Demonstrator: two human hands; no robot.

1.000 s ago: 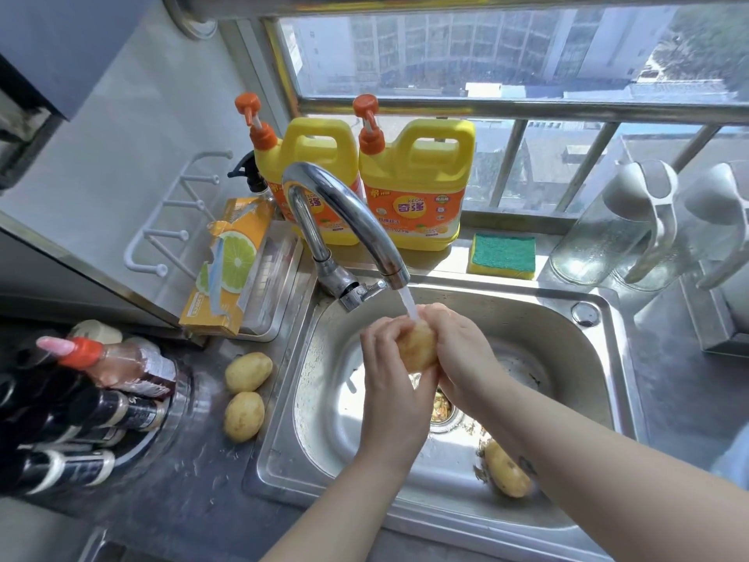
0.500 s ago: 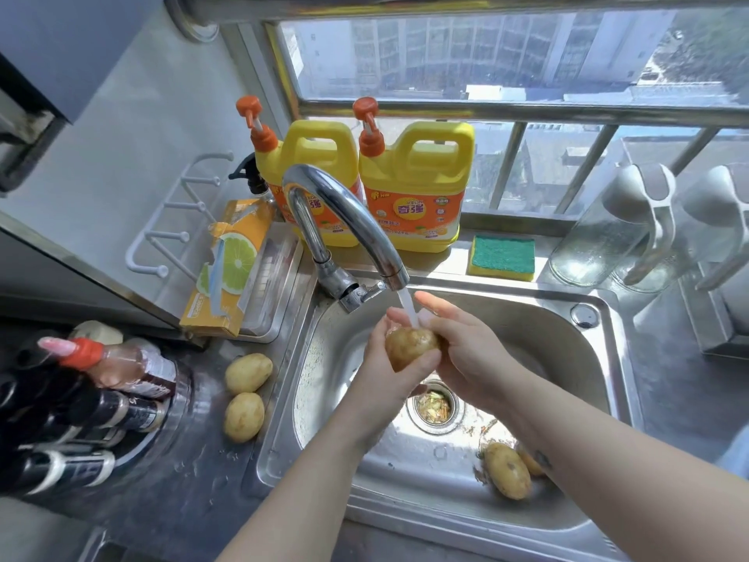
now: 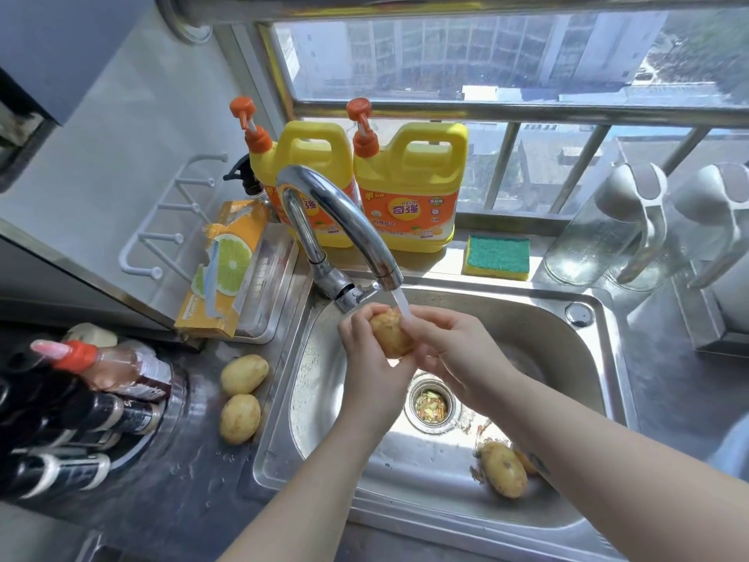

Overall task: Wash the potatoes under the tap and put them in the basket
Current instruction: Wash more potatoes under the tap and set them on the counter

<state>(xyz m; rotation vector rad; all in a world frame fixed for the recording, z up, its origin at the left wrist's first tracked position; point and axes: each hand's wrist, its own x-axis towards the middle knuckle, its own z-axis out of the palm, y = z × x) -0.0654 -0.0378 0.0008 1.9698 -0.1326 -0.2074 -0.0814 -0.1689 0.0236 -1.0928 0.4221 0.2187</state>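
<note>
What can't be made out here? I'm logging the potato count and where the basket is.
- Basket: not in the head view at all.
- Second potato in the sink: mostly hidden behind the right forearm and the front potato.
- Held potato: partly covered by left hand and right hand.

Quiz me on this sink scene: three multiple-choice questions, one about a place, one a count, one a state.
1. Where is the green sponge?
A. in the sink
B. on the ledge behind the sink
C. on the faucet

2. How many potatoes lie on the counter left of the sink?
A. two
B. none
C. five

3. Is the faucet on?
A. off
B. running
C. hidden

Answers:
1 B, it lies beside the yellow jugs.
2 A, one and another.
3 B, water hits the potato held by left hand and right hand.
</note>
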